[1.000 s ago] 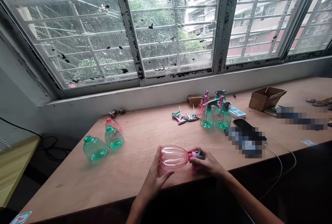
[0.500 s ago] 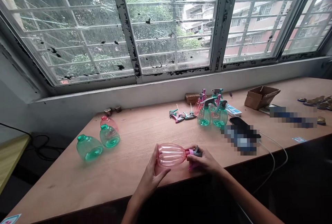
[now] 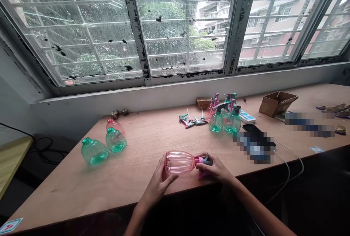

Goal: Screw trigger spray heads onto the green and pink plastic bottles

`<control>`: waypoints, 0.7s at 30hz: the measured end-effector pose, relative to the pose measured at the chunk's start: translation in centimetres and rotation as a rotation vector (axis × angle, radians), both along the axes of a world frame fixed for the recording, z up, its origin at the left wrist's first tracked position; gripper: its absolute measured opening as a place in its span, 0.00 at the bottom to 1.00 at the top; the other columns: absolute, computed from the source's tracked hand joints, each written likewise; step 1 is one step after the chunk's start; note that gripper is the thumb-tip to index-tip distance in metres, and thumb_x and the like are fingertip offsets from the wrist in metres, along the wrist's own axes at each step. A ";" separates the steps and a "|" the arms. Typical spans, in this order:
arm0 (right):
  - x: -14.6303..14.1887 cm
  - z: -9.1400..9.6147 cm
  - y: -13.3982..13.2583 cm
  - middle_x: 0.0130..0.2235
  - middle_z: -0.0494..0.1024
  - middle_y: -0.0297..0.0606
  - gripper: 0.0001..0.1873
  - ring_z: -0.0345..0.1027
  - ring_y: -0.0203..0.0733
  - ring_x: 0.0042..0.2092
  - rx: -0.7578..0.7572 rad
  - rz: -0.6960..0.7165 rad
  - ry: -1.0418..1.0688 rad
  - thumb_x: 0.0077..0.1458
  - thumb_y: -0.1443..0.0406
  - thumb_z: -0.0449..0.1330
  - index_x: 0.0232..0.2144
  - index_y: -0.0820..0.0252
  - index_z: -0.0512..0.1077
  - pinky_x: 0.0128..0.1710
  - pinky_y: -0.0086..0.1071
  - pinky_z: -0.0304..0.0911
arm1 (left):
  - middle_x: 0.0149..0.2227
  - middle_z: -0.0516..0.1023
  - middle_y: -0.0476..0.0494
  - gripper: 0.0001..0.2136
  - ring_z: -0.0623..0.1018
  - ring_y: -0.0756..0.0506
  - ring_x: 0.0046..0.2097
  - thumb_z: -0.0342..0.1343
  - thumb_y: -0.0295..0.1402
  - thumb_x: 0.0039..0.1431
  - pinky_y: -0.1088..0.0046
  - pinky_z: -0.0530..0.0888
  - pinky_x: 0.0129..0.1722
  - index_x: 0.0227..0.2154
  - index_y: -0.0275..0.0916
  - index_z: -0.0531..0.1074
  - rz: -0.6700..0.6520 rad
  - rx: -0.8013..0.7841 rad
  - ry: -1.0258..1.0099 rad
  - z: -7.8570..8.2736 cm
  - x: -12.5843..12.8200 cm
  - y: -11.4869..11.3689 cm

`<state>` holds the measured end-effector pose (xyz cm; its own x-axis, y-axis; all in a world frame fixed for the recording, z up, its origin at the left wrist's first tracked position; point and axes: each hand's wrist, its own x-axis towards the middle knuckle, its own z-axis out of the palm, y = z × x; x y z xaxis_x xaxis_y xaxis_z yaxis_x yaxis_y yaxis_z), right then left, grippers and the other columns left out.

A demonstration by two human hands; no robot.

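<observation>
A clear pink spray bottle point(image 3: 180, 162) lies sideways between my hands, just above the front part of the table. My left hand point(image 3: 158, 177) cups its base, with the thumb along the lower side. Around the grey and pink spray head point(image 3: 207, 160) at the neck, the fingers of my right hand point(image 3: 214, 168) are closed. Part of the trigger shows below them. To the left are two green bottles without heads, one point(image 3: 93, 152) nearer me and one point(image 3: 116, 140) behind it, plus a pink bottle point(image 3: 115, 125) partly hidden.
Loose spray heads point(image 3: 190, 121) lie mid-table, left of several assembled spray bottles point(image 3: 216, 121). Farther right are a phone point(image 3: 257, 136) with cables, a white power strip point(image 3: 247, 116) and an open cardboard box point(image 3: 276, 105). The table's front edge point(image 3: 109, 213) runs close to me.
The view has shifted slightly. My left thumb has come up a little against the pink bottle; both hands keep their hold at almost the same spot.
</observation>
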<state>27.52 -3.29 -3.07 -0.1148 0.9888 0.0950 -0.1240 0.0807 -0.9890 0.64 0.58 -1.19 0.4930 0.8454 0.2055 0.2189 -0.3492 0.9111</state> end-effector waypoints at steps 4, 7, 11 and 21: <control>-0.1 0.0 0.0 0.25 0.80 0.35 0.22 0.77 0.43 0.26 0.013 -0.005 -0.004 0.52 0.53 0.69 0.41 0.62 0.73 0.29 0.35 0.74 | 0.72 0.49 0.44 0.41 0.52 0.36 0.71 0.61 0.41 0.61 0.53 0.48 0.70 0.70 0.49 0.44 -0.003 -0.002 0.003 0.3 0.0 -0.4; -0.2 0.1 -0.1 0.26 0.80 0.34 0.22 0.76 0.43 0.26 0.022 -0.005 -0.005 0.51 0.53 0.71 0.41 0.62 0.73 0.29 0.36 0.75 | 0.72 0.49 0.41 0.43 0.50 0.35 0.72 0.62 0.42 0.60 0.52 0.48 0.70 0.71 0.46 0.41 0.001 -0.004 0.006 0.3 0.0 -0.5; -0.3 0.4 -0.3 0.26 0.80 0.34 0.22 0.76 0.43 0.27 0.024 -0.004 -0.009 0.50 0.54 0.71 0.42 0.62 0.74 0.29 0.37 0.75 | 0.71 0.55 0.37 0.41 0.57 0.33 0.70 0.62 0.42 0.60 0.51 0.53 0.69 0.70 0.43 0.46 -0.001 0.007 0.008 0.1 -0.1 -0.3; -0.2 0.3 -0.3 0.26 0.80 0.34 0.22 0.76 0.42 0.27 0.034 -0.013 -0.011 0.51 0.53 0.70 0.42 0.62 0.75 0.29 0.35 0.74 | 0.71 0.54 0.39 0.44 0.59 0.33 0.69 0.65 0.41 0.57 0.51 0.54 0.69 0.70 0.46 0.46 0.014 0.023 0.032 0.3 0.0 -0.7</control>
